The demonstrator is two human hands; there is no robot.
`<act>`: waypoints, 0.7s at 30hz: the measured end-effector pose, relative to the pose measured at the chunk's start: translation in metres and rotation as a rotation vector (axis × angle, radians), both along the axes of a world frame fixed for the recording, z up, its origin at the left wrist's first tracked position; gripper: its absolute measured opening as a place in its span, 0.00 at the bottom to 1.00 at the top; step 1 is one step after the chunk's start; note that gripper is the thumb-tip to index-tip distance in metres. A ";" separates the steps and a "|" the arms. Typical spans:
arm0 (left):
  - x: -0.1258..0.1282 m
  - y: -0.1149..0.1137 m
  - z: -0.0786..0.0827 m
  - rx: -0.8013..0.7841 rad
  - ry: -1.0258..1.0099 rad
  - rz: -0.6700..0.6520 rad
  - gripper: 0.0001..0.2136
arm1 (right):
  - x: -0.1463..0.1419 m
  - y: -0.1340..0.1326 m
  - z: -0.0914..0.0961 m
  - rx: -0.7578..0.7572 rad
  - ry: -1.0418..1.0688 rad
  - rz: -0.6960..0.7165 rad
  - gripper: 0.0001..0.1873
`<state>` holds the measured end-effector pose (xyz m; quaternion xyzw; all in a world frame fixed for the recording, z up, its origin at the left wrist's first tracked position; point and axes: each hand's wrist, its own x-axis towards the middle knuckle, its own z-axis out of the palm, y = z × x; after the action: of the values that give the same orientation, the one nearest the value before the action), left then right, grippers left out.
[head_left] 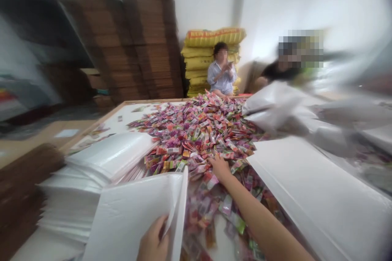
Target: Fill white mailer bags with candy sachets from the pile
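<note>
Two bare forearms, bare hands, no sleeves
</note>
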<state>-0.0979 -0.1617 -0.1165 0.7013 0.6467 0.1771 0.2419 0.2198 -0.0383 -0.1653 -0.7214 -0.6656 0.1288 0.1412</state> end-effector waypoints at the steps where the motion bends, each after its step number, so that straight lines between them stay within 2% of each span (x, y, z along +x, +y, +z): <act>1: 0.009 0.000 -0.006 -0.011 0.051 -0.018 0.16 | -0.001 -0.013 -0.002 0.015 -0.002 -0.027 0.24; 3: 0.023 -0.002 -0.013 -0.046 0.174 -0.039 0.13 | 0.003 -0.036 -0.008 0.087 0.096 -0.089 0.27; 5: 0.036 -0.005 -0.014 -0.050 0.308 -0.044 0.11 | 0.016 -0.056 -0.011 0.188 0.324 -0.155 0.33; 7: 0.048 -0.008 -0.014 0.007 0.411 -0.069 0.13 | 0.032 -0.072 -0.006 0.274 0.572 -0.212 0.33; 10: 0.069 -0.003 -0.019 0.094 0.430 -0.111 0.16 | 0.040 -0.090 0.019 0.344 0.873 -0.231 0.30; 12: 0.081 0.008 -0.024 0.093 0.381 -0.101 0.16 | 0.025 -0.100 0.039 0.396 1.009 -0.189 0.31; 14: 0.087 0.023 -0.027 0.072 0.315 -0.069 0.12 | -0.003 -0.110 0.051 0.453 0.934 -0.138 0.35; 16: 0.085 0.038 -0.026 0.065 0.219 -0.035 0.11 | -0.034 -0.121 0.049 0.453 0.705 -0.103 0.41; 18: 0.075 0.050 -0.022 0.088 0.108 0.005 0.14 | -0.060 -0.132 0.035 0.324 0.422 -0.095 0.41; 21: 0.058 0.059 -0.011 0.161 -0.024 0.089 0.17 | -0.082 -0.144 0.012 0.134 0.111 -0.064 0.36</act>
<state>-0.0403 -0.1025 -0.1279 0.6869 0.6579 0.2477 0.1845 0.1382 -0.1823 -0.1528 -0.7228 -0.6406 0.1191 0.2301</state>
